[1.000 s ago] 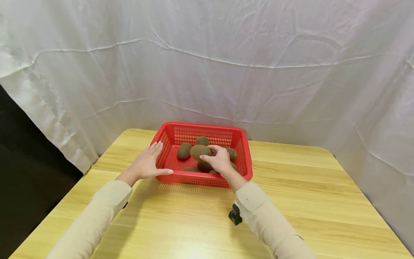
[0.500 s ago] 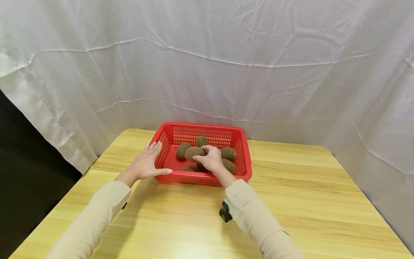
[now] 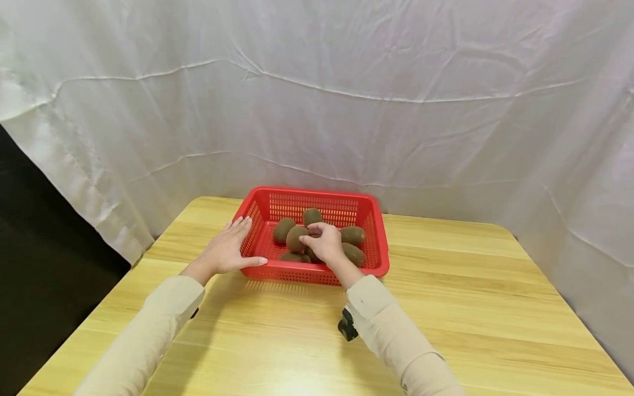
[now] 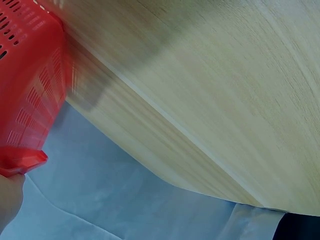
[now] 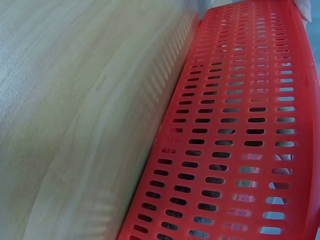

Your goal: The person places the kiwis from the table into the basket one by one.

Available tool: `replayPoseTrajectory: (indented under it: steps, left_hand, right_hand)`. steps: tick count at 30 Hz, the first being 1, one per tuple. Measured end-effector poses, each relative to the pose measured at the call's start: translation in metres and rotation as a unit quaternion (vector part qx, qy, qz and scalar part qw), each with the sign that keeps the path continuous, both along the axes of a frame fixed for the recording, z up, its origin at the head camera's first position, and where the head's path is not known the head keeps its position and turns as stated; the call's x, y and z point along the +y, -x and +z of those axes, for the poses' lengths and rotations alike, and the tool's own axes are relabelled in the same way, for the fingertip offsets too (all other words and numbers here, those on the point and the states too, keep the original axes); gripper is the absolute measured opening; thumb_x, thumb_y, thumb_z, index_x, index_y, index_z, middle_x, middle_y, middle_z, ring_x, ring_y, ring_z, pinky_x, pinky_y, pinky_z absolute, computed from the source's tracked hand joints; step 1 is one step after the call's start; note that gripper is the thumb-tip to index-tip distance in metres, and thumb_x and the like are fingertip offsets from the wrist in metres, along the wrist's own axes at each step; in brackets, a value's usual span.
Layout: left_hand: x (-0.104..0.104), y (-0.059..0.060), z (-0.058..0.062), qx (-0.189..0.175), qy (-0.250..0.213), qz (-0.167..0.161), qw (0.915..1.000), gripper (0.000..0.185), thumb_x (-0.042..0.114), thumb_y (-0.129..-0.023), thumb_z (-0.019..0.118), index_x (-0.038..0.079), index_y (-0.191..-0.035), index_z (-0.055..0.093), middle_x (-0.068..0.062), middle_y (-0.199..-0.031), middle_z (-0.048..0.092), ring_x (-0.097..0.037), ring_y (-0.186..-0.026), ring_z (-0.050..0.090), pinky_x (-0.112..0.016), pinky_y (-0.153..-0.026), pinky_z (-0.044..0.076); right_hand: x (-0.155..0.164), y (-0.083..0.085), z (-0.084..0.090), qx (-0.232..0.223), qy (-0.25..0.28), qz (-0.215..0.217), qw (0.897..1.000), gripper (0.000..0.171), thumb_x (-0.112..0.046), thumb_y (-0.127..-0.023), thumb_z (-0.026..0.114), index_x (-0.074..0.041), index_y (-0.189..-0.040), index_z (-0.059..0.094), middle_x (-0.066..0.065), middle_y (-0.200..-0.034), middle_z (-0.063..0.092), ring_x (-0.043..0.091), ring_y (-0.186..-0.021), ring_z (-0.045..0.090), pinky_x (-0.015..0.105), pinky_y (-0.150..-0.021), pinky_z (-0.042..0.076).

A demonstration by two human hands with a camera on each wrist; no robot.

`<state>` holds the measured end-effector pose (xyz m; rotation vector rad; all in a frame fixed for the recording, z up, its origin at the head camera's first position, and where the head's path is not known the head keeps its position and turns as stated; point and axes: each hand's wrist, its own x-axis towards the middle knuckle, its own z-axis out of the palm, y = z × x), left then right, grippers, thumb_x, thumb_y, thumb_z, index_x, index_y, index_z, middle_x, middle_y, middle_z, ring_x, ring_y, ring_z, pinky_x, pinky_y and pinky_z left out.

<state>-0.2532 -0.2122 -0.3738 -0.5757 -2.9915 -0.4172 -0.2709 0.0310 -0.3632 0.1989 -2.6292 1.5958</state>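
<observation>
A red plastic basket [image 3: 375,242] with slotted walls holds several brown, fuzzy kiwis [image 3: 283,230]. Inside it, my right hand [image 3: 324,242] pinches one kiwi [image 3: 296,238] between thumb and fingers, low among the others. My left hand [image 3: 225,247] lies with fingers spread and straight at the basket's left side, its thumb along the front rim. In the left wrist view only a bit of the left hand [image 4: 9,200] shows beside the red rim. The right wrist view is filled by the basket's slotted wall [image 5: 225,135], which hides the right hand's grip.
The basket stands toward the back of a light wood-grain table [image 3: 475,297]. A pale curtain [image 3: 346,104] hangs behind the table's far edge. A small black device [image 3: 348,325] sits at the right wrist. Dark space [image 3: 44,258] lies beyond the left edge.
The right hand has shifted a little left with the kiwi, which has turned more end-on and sits lower among the others. Kiwis at the basket's right show more. The left hand keeps its place.
</observation>
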Motion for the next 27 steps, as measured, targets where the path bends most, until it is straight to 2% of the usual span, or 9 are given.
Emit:
replayPoseTrajectory:
  steps: [8, 20, 27]
  left_hand:
    - [0.001, 0.001, -0.001, -0.003, -0.004, 0.003, 1.0000, 0.105, 0.065, -0.077, 0.056, -0.004, -0.146, 0.018, -0.021, -0.153, 0.019, -0.036, -0.143, 0.013, -0.048, -0.118, 0.011]
    - [0.006, 0.005, -0.002, 0.003, 0.000, -0.011, 0.9999, 0.103, 0.064, -0.078, 0.056, -0.005, -0.145, 0.018, -0.021, -0.153, 0.018, -0.036, -0.143, 0.012, -0.048, -0.118, 0.010]
    - [0.005, 0.003, -0.001, 0.011, -0.013, -0.018, 0.9997, 0.099, 0.060, -0.082, 0.055, -0.007, -0.145, 0.018, -0.023, -0.152, 0.019, -0.039, -0.142, 0.014, -0.050, -0.117, 0.011]
  right_hand:
    - [0.006, -0.001, -0.001, 0.025, 0.035, -0.005, 0.999, 0.025, -0.011, -0.083, 0.067, 0.000, -0.105, 0.066, 0.018, -0.106, 0.068, 0.027, -0.098, 0.065, 0.036, -0.083, 0.054]
    - [0.047, -0.012, 0.010, 0.092, -0.001, -0.004, 0.996, 0.023, -0.009, -0.082, 0.067, 0.002, -0.103, 0.067, 0.017, -0.098, 0.070, 0.027, -0.089, 0.067, 0.034, -0.076, 0.055]
    - [0.078, -0.024, 0.014, 0.121, -0.015, 0.000, 0.993, 0.023, -0.011, -0.084, 0.066, -0.001, -0.105, 0.066, 0.016, -0.098, 0.070, 0.025, -0.089, 0.067, 0.036, -0.080, 0.055]
